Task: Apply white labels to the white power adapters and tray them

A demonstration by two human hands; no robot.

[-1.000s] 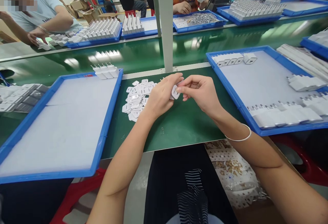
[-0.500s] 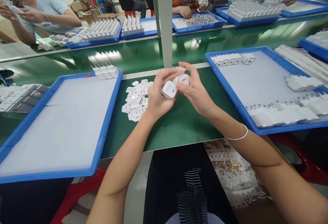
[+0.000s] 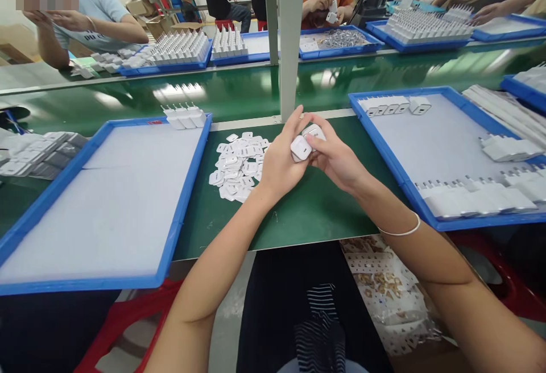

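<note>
Over the green worktop [image 3: 324, 214] my two hands meet. Closed around a white charger [image 3: 301, 149] is my left hand [image 3: 279, 168]; the charger's end face, with a small port slot, points toward me. My right hand [image 3: 339, 160] pinches a second white charger [image 3: 315, 131] just behind and to the right of the first. The two chargers look to be touching, and fingers hide much of both. Left of my hands lies a loose pile of small white face plates [image 3: 234, 165], partly covered by my left hand.
A blue-rimmed tray [image 3: 168, 236] at left holds a few chargers in its far corner. Another blue-rimmed tray [image 3: 384, 162] at right carries rows of chargers. A grey post [image 3: 290, 49] rises behind my hands. Co-workers sit across the bench beside trays of chargers.
The view has shifted slightly, and both hands appear a little farther right. The two chargers have come closer together, and my right fingers have curled in around theirs.
</note>
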